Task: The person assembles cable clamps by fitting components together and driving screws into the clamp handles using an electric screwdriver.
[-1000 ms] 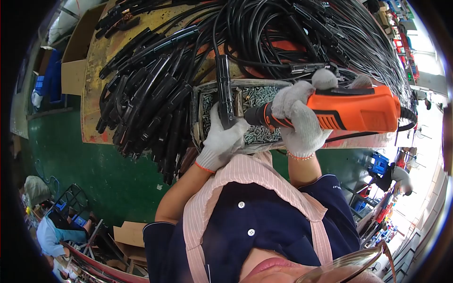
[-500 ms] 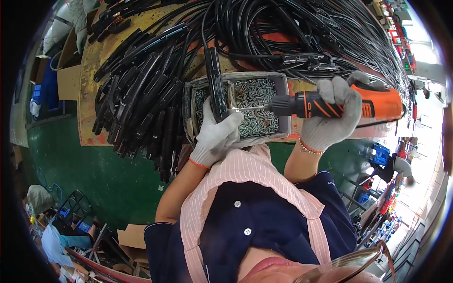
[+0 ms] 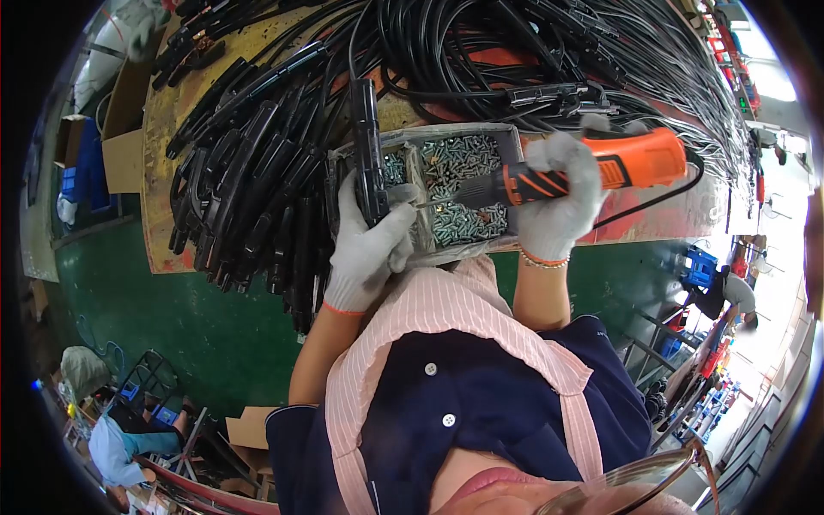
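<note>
L grip [image 3: 365, 251] was closed round the lower end of a black handle [image 3: 366, 142], thumb on its R side, w/ a cable [image 3: 350, 56] running up & away from it. R grip [image 3: 562, 193] was wrapped snugly round the front of an orange power driver [image 3: 639, 163], the bit [image 3: 439, 203] pointing L, tip v. near the L grip's thumb. Blurred, so can't tell if it touched. Box [image 3: 468, 251] of loose screws [image 3: 459, 163] sat between & beneath both grips on the tabletop [image 3: 639, 227]; piled black handles [image 3: 257, 189] lay L of the L grip, coiled cables [image 3: 421, 51] beyond both. Main risk, prob.: bit skidding into the thumb if R grip came in slanted or pushed too hard. A slack L hold could've let the handle twist under torque; driver cord [image 3: 645, 206] might've snagged nr R grip
</note>
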`<state>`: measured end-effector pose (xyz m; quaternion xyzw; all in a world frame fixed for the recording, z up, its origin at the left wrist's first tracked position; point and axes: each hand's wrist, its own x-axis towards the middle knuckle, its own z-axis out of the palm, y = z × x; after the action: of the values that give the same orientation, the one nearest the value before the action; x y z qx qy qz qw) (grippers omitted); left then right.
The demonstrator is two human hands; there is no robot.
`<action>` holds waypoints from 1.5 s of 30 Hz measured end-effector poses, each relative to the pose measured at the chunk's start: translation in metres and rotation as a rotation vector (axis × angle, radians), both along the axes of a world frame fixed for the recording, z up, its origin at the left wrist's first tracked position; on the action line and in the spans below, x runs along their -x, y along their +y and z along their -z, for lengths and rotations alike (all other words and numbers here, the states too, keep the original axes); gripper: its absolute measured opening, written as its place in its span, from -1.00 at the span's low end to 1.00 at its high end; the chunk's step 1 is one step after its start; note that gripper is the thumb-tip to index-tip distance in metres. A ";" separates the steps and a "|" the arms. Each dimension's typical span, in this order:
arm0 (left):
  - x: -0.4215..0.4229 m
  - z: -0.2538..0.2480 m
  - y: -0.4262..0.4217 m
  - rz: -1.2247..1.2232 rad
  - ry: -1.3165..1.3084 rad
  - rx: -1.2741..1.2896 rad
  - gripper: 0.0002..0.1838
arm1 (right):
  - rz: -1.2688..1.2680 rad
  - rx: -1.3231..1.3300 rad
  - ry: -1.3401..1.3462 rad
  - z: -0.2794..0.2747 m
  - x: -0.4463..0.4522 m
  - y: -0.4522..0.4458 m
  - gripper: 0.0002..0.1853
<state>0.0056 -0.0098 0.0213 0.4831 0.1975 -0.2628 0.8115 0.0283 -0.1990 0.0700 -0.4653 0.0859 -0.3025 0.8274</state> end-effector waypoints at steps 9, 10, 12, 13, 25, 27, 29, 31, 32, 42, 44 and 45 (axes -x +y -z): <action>-0.001 0.013 -0.020 -0.034 -0.038 -0.151 -0.09 | -0.185 -0.126 0.041 0.009 0.000 0.010 -0.44; -0.001 0.018 -0.019 -0.016 -0.044 -0.166 -0.09 | -0.160 -0.130 0.044 0.006 0.000 0.010 -0.42; -0.001 0.021 -0.018 0.006 -0.057 -0.189 -0.09 | -0.131 -0.146 0.056 0.002 0.000 0.007 -0.38; 0.000 0.021 -0.018 0.009 -0.065 -0.196 -0.09 | -0.128 -0.157 0.066 0.001 0.000 0.005 -0.36; -0.001 0.025 -0.007 0.088 -0.166 -0.166 -0.08 | -0.113 -0.128 0.003 -0.001 0.006 0.006 -0.19; -0.001 0.035 -0.005 0.097 -0.193 -0.150 -0.07 | -0.116 -0.144 0.025 -0.002 0.006 0.006 -0.32; -0.001 0.038 -0.004 0.092 -0.202 -0.139 -0.07 | -0.117 -0.160 0.050 -0.003 0.006 0.007 -0.44; -0.001 0.035 -0.003 0.104 -0.201 -0.150 -0.07 | -0.114 -0.158 0.039 -0.005 0.006 0.009 -0.44; -0.001 0.033 -0.003 0.099 -0.202 -0.140 -0.08 | -0.112 -0.157 0.034 -0.006 0.006 0.010 -0.43; 0.001 0.026 -0.008 0.033 -0.154 -0.133 -0.10 | -0.112 -0.165 0.066 -0.003 0.005 0.011 -0.44; 0.001 0.026 -0.008 0.029 -0.156 -0.127 -0.10 | -0.117 -0.173 0.067 -0.002 0.005 0.010 -0.44; 0.001 0.026 -0.009 0.023 -0.152 -0.125 -0.10 | -0.119 -0.169 0.067 -0.002 0.005 0.010 -0.44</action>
<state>0.0044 -0.0183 -0.0045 0.5536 0.1459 -0.2219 0.7893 0.0237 -0.1886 0.0718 -0.4077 0.1109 -0.2290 0.8770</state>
